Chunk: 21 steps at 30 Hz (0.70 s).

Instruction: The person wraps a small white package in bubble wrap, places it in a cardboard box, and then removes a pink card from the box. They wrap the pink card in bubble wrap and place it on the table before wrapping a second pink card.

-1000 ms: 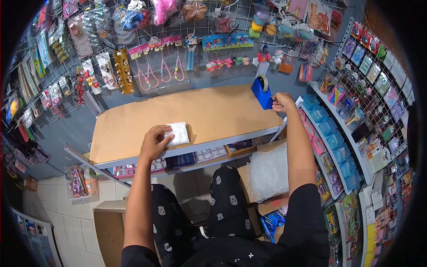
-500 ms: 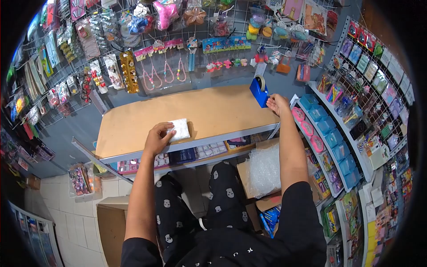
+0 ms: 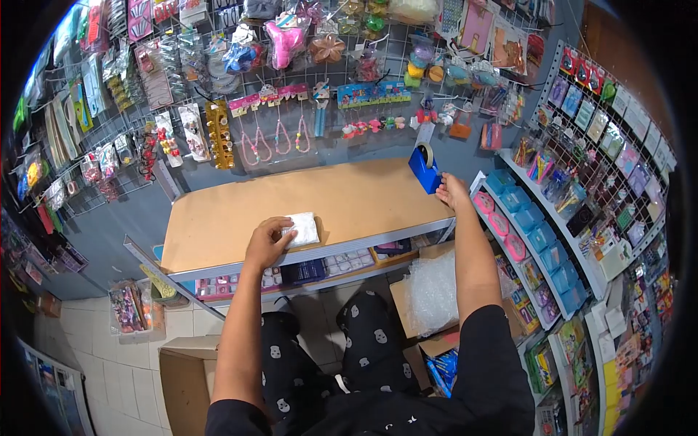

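At the tabletop's [image 3: 349,192] right end, dispenser [image 3: 422,173], long axis slanting toward the nearer right hand [image 3: 454,192] | fingers bunched by its tip, hold unclear from here | packet [image 3: 305,228] well left, left hand's [image 3: 266,245] fingers curved over it, grip unclear

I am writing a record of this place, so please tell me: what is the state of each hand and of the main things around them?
White packet: flat on the table; sealed or not, I cannot tell.
Tape dispenser: upright, tape roll fitted.
Left hand: fingers on the packet.
Right hand: fingers bent, at the dispenser's near end.
Cardboard box: open, on the floor.
Bubble wrap: heaped, uncovered.
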{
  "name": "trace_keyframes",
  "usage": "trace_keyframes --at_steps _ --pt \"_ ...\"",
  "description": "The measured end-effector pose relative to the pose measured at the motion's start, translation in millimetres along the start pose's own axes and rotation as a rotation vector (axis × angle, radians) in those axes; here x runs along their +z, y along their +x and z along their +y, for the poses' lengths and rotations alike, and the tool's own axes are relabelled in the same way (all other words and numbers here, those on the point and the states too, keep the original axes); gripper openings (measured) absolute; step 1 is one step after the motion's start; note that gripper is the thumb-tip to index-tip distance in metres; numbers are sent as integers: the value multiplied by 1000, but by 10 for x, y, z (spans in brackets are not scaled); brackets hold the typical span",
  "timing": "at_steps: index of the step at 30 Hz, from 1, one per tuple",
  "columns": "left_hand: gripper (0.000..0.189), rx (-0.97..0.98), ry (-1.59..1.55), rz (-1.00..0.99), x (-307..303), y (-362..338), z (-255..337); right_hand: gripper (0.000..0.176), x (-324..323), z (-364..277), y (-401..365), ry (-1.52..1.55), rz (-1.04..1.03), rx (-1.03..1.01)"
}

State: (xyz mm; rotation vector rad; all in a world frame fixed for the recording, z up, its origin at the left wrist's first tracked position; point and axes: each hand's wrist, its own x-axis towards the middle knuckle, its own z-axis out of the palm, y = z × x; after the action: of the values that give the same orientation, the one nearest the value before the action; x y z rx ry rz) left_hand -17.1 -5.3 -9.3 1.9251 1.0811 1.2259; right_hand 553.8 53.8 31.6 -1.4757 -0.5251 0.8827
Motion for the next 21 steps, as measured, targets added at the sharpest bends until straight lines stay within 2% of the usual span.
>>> trace_keyframes --at_steps 6,11,21 --pt "26 2 12 0 -3 -8 25 30 43 36 77 -15 -44 4" --pt "25 61 61 10 -11 2 57 21 33 22 118 -77 2 -59" --pt "25 -8 36 -11 -15 -6 92 14 1 85 183 -75 3 -75"
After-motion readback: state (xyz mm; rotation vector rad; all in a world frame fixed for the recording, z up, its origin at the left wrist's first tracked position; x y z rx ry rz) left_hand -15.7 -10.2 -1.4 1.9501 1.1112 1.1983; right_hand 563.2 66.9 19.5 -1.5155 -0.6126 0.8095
